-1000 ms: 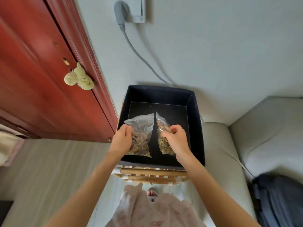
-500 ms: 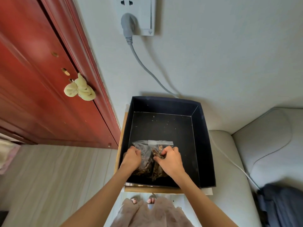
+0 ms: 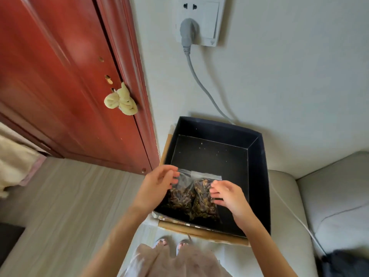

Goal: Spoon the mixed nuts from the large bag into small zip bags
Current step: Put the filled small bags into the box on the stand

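1. Black box (image 3: pixel 259 176): open top, access from above; four upright walls bar entry from the sides
2. Box floor, far half: bare but for small crumbs
3. Box floor, near half: taken up by two filled zip bags (image 3: pixel 191 198) lying side by side, touching
4. Left hand (image 3: pixel 157 184) and right hand (image 3: pixel 227 194): over the bags' outer sides, fingers loose
5. Red door (image 3: pixel 69 86): close on the box's left
6. Grey cable (image 3: pixel 201 84): hangs down the wall behind the box
7. Sofa arm (image 3: pixel 289 196): close on the box's right
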The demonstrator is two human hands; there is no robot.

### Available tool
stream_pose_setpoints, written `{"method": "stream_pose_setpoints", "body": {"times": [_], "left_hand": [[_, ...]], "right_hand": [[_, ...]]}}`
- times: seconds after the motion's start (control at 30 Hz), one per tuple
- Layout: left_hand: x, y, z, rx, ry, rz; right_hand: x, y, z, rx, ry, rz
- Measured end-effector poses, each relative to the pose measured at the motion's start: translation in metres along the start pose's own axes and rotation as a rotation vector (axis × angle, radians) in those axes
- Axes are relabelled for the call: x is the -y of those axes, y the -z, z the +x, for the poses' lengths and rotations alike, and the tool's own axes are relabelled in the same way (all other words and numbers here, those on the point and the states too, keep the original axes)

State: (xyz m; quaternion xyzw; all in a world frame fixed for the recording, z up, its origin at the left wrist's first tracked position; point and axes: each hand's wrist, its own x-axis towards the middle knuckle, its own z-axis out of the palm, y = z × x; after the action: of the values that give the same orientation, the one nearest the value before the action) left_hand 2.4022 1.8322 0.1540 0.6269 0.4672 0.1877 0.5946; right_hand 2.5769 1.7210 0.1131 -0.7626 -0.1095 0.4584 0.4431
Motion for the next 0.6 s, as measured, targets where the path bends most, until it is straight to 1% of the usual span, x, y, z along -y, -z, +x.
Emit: {"method": "stream_pose_setpoints", "body": {"times": [0.07, 0.17, 0.23, 0.33, 0.47, 0.6], "left_hand": [[0.007, 0.022, -0.022, -0.096, -0.001, -0.074], [0.032, 0.052, -0.059, -0.339, 0.034, -0.126], [0.052, 0.069, -0.086, -0.505, 0.077, -0.175], [0.081, 0.079, -0.131, -0.736, 0.138, -0.211], [0.116, 0.056, -0.195, -0.956, 0.231, -0.258], [0.142, -0.003, -0.255, -1.196, 0.34, -0.436]], "right_hand": [[0.008, -0.005, -0.004, 0.007, -0.012, 0.104], [0.018, -0.019, -0.009, 0.029, 0.017, 0.152], [0.025, -0.03, -0.014, 0.092, 0.053, 0.143], [0.035, -0.045, -0.019, 0.238, 0.108, 0.097], [0.043, -0.063, -0.024, 0.448, 0.209, -0.003], [0.041, -0.077, -0.038, 0.691, 0.324, -0.12]]}}
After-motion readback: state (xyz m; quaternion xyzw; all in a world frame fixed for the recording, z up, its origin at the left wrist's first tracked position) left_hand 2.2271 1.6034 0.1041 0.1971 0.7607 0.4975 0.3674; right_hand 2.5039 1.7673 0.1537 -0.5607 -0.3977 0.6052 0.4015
